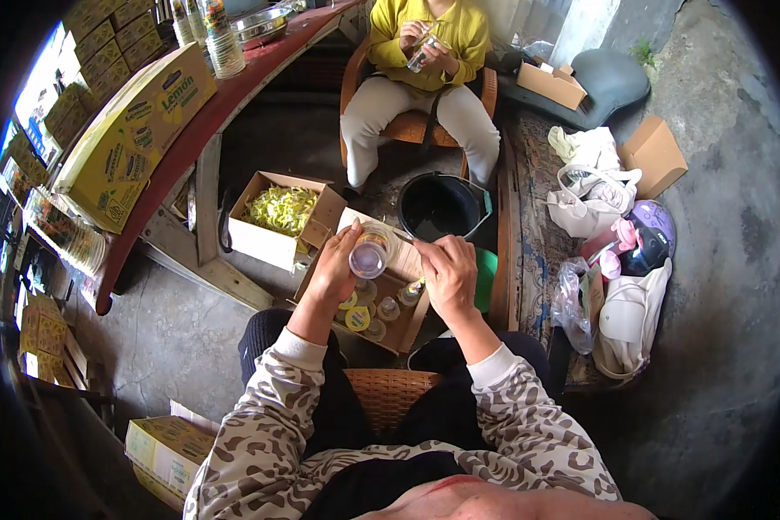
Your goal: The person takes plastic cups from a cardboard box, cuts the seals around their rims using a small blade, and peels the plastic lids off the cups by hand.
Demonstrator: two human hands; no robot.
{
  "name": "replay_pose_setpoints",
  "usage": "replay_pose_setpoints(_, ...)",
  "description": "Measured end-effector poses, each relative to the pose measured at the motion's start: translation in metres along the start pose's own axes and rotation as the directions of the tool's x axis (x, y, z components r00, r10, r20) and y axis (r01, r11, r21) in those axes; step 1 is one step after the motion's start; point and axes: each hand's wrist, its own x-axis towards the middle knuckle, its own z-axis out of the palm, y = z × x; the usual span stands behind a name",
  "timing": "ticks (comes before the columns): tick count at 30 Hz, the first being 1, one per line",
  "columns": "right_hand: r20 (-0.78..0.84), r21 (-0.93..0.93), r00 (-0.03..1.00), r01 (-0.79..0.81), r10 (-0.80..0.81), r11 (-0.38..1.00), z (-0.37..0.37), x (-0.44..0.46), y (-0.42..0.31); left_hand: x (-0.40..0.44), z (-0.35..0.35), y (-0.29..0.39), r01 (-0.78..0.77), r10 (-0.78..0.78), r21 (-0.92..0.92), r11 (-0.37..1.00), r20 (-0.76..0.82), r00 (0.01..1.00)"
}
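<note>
A clear jar (369,260) is showing a round, faintly violet end toward the wearer — whether base or mouth, I cannot tell — and is carrying a hint of yellow toward its far end. It is tilting in the air above an open box (419,322), where more small jars (388,308) are standing, and a yellow lid (357,319) is showing among them.

To the left, a carton (253,241) of yellow-green scraps (279,210) is sitting near the box; ahead, a black bucket (433,224) is narrowing the room on the right, and the wooden edge of a bench (509,225) is running just past it. Bare floor (160,325) is lying open to the left, below the red table (160,195). Across the way, a seated person in yellow (442,59) is holding another jar.

The left hand (331,267) is gripping the jar from its left side, thumb and fingers pointing forward. The right hand (451,273) is hovering just right of the jar, its fingers bending toward a pinch; something thin and dark is showing by the fingertips, but I cannot tell whether they are gripping it. Both forearms are stretching forward over the knees.
</note>
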Motion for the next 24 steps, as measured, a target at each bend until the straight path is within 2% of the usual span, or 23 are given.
replay_pose_setpoints(1,0.0,-0.001,1.0,0.001,-0.001,1.0,0.0,0.0,-0.001,0.001,-0.002,-0.002,0.003,-0.002,-0.053,0.999,0.023,1.0)
replay_pose_setpoints(5,-0.008,-0.027,0.998,0.062,-0.063,0.998,0.002,-0.001,-0.003,-0.003,-0.003,-0.009,-0.041,0.045,-0.072,0.997,0.053,0.998)
replay_pose_setpoints(10,0.002,-0.053,0.997,0.072,-0.072,0.996,0.006,-0.005,-0.007,-0.003,0.005,-0.015,-0.024,0.018,-0.122,0.992,-0.054,0.998)
replay_pose_setpoints(14,0.008,-0.054,0.998,0.069,-0.068,0.996,0.009,-0.008,-0.01,0.002,-0.005,-0.017,0.018,-0.025,-0.112,0.993,-0.059,0.998)
replay_pose_setpoints(16,0.014,-0.054,0.998,0.068,-0.067,0.996,0.011,-0.009,-0.012,0.005,-0.016,-0.014,0.056,-0.041,-0.12,0.991,0.131,0.991)
replay_pose_setpoints(17,0.017,-0.063,0.998,0.068,-0.067,0.996,0.012,-0.009,-0.013,0.005,-0.016,-0.019,0.056,-0.04,-0.12,0.991,0.131,0.991)
replay_pose_setpoints(19,0.02,-0.073,0.997,0.069,-0.068,0.995,0.014,-0.008,-0.012,-0.007,0.005,-0.015,0.226,-0.223,-0.113,0.968,0.043,0.974)
replay_pose_setpoints(20,0.03,-0.052,0.999,0.023,-0.022,0.998,0.015,-0.007,-0.011,0.003,-0.017,-0.039,0.178,-0.16,-0.112,0.978,0.155,0.975)
replay_pose_setpoints(21,0.041,-0.032,0.999,-0.024,0.025,0.999,0.016,-0.006,-0.01,-0.001,-0.009,-0.032,0.18,-0.161,-0.112,0.977,0.157,0.974)
replay_pose_setpoints(24,-0.024,0.036,0.994,-0.108,0.109,0.993,0.018,-0.006,-0.004,-0.004,0.014,-0.009,0.147,-0.166,-0.158,0.976,-0.114,0.979)
